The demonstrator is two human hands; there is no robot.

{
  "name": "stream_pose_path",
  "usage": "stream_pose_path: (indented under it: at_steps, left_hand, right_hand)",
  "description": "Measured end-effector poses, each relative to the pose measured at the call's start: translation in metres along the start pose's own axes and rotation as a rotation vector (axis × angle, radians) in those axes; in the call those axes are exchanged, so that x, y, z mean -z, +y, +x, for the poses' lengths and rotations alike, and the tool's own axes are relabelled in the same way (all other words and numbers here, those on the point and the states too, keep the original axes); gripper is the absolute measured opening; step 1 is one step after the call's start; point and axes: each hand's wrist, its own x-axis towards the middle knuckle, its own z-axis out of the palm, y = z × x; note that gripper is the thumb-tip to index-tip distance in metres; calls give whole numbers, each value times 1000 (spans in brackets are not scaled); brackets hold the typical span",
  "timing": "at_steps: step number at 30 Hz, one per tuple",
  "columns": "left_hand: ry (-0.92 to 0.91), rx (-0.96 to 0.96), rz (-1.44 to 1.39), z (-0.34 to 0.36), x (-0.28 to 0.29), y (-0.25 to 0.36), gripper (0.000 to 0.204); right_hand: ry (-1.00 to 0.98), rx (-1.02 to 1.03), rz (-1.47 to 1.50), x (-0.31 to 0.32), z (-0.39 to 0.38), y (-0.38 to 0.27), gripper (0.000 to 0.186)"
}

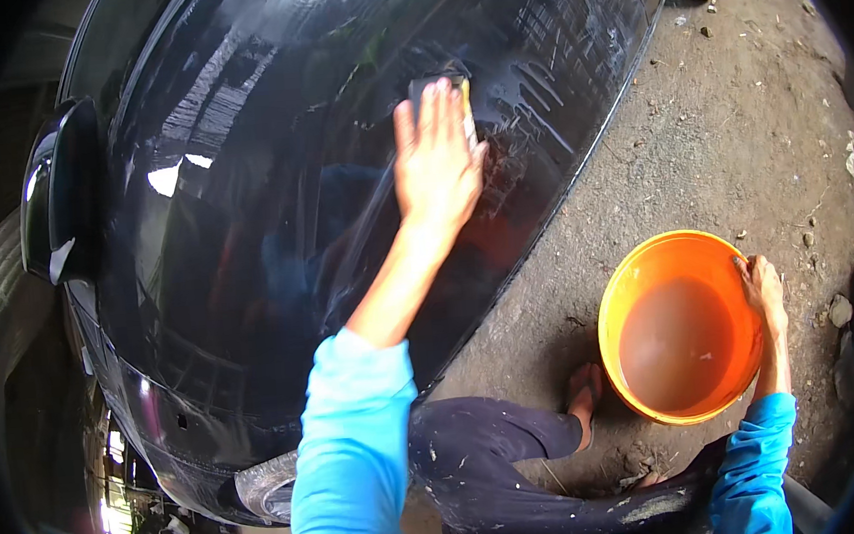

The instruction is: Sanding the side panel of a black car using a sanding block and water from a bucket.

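Glossy black painted metal fills most of the view: the wet side panel of a black car (270, 179), streaked with water and suds. The left hand (436, 161) lies flat on that panel with its fingers stretched out and close together, pressing down on a small dark sanding pad with a yellow edge (461, 99). Only the top and right rim of the pad peek out beyond the fingertips; the rest is hidden under the palm. The hand pins the pad against the car rather than closing around it. Scratchy wet marks spread on the paint just to the right of the pad.

The right hand (765, 293) is well apart from the left, down at the lower right. Its fingers curl over the right rim of a round orange plastic basin (615, 297), gripping the edge. The basin stands on bare brownish dirt ground (717, 134) and holds murky brown water (679, 343). Both arms wear bright blue long sleeves (356, 453). A bare foot (586, 395) rests just left of the basin, and a dark trouser leg (493, 463) lies beside it. A black side mirror (60, 195) juts out at the far left.
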Motion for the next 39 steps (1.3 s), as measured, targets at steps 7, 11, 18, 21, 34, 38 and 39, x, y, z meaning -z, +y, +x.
stream_pose_path:
  at_steps: [7,11,18,21,34,38,39]
  left_hand:
    - [-396,317,226,-263,57,-34,83]
    - [-229,276,81,-90,21,-8,79]
    - [-39,-29,16,-38,10,-12,72]
    - [-435,76,73,-186,42,-22,76]
    - [-176,-11,33,-55,5,9,68]
    - [-443,124,98,-222,44,-9,77]
    - [-451,116,183,-250,44,-16,78]
  right_hand:
    - [-97,-69,-59,-2,4,7,48]
    - [-6,-2,-77,-19,6,28,45]
    - [14,33,-80,-10,3,22,44]
    - [19,-23,-43,-2,2,24,46]
    - [28,51,-69,-18,-2,26,46]
    - [-13,-11,-25,-3,1,13,45]
    - [-4,4,-7,-6,0,6,43]
